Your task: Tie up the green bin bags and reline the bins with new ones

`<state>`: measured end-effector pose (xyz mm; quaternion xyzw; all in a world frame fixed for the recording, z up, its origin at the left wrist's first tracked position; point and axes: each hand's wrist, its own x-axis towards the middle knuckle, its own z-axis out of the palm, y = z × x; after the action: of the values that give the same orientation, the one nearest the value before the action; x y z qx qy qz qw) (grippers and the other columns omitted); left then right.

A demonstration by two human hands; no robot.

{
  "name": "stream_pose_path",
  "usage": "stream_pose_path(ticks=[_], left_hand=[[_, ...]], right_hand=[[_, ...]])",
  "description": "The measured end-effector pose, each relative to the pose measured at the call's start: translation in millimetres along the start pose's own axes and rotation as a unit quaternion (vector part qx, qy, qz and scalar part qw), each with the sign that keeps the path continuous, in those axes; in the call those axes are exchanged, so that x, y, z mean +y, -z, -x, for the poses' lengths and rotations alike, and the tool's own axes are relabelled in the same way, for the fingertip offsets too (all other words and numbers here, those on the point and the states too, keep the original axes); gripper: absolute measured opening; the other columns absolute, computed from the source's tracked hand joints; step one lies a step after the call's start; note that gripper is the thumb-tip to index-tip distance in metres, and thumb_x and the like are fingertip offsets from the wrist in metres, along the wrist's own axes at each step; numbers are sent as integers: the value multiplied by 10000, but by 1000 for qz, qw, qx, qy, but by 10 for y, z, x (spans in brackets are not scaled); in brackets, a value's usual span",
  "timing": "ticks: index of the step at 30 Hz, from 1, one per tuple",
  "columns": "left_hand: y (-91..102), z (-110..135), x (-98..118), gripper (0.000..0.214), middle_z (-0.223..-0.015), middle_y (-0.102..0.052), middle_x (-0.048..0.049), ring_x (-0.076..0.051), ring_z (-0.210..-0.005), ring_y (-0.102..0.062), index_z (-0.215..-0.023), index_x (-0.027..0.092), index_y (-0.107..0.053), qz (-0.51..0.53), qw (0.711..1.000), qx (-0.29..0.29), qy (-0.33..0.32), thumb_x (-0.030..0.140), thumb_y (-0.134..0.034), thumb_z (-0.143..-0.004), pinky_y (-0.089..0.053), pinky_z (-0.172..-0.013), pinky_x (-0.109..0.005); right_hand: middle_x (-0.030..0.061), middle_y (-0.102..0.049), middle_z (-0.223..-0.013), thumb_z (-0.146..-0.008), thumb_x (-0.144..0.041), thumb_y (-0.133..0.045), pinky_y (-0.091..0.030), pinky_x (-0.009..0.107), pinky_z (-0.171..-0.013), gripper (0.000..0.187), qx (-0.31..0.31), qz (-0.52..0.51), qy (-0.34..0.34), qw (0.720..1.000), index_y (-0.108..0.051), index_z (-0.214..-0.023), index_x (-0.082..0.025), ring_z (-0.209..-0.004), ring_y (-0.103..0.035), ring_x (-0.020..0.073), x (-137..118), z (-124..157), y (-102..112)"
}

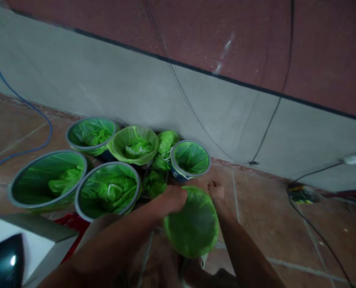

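Below the middle of the view, a small bin lined with a green bin liner (193, 224) stands between my forearms, its liner folded outward over the rim. My left hand (175, 199) is closed on the liner at the upper left of this rim. Close by the upper right of the rim is my right hand (216, 190), its fingers curled, and whatever they hold is hidden. Just beyond, a small lined bin with a grey ring (191, 158) stands against the wall. A knotted green bag (167, 144) leans beside it, its white tie showing.
Several larger lined bins stand to the left, including a grey-rimmed bin (48, 180) and a bin with a draped liner (133, 146). A white box (19, 240) is at lower left. A blue cable (28, 104) and a black cable (316, 236) cross the tiled floor.
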<state>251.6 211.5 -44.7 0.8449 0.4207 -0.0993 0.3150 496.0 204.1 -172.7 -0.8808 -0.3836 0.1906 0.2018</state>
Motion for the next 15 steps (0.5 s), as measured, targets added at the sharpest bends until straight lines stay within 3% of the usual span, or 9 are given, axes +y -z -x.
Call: stream_pose_path(ticks=[4,9,12,15], left_hand=[[-18,-305,-300,320,-1156,-655,-217,-327,-1114,-611,-1123,86,-636,-20,995,57,80,241,-476,-892,-472,-930,-444],[-453,-557,-372,434,-1206,-629,-208,-278,-1138,-599,-1305,77,-506,-29,991,87,102,283,-402,-936,-451,-970,-373],[-686,-643,-358,484,-1245,-621,-173,-252,-1138,-602,-1393,110,-412,-47,993,62,86,281,-396,-941,-460,-952,-342],[-798,-704,-382,401,-1133,-678,-174,-262,-1074,-641,-1276,84,-528,-63,993,9,94,234,-421,-920,-492,-894,-342]], right_hand=[[134,-723,-1039,-917,-291,-425,-487,259,-790,352,-5,16,45,999,-698,-1067,-127,-918,-673,204,330,277,167],[118,-670,-1193,-920,-281,-446,-427,267,-964,344,-65,3,147,987,-668,-1137,-132,-1096,-610,189,473,331,104],[108,-671,-1184,-929,-299,-438,-424,283,-965,344,-125,-11,179,976,-656,-1149,-150,-1077,-609,189,515,310,-20],[93,-704,-1071,-926,-358,-454,-456,282,-885,335,-177,-28,162,970,-661,-1109,-169,-953,-638,189,604,306,-149]])
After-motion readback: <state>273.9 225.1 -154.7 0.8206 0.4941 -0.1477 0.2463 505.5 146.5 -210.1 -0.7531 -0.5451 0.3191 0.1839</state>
